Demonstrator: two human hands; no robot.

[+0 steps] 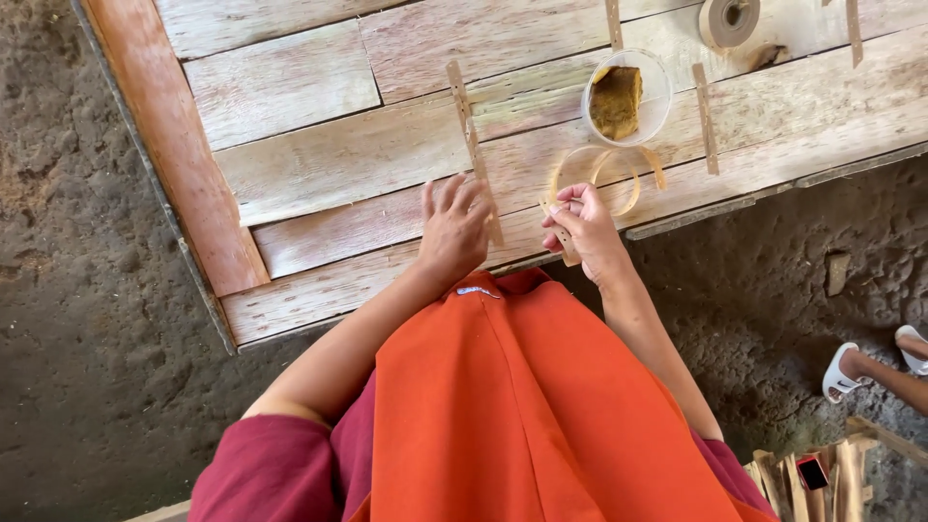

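Right hand point(583, 224) pinching thin, pale curled wood-veneer strip point(601, 176) just below white plastic cup of brown paste point(626, 97); left hand point(452, 230) unclenched, resting flat beside — best kept pressing the plank table point(319, 164) for steadiness.
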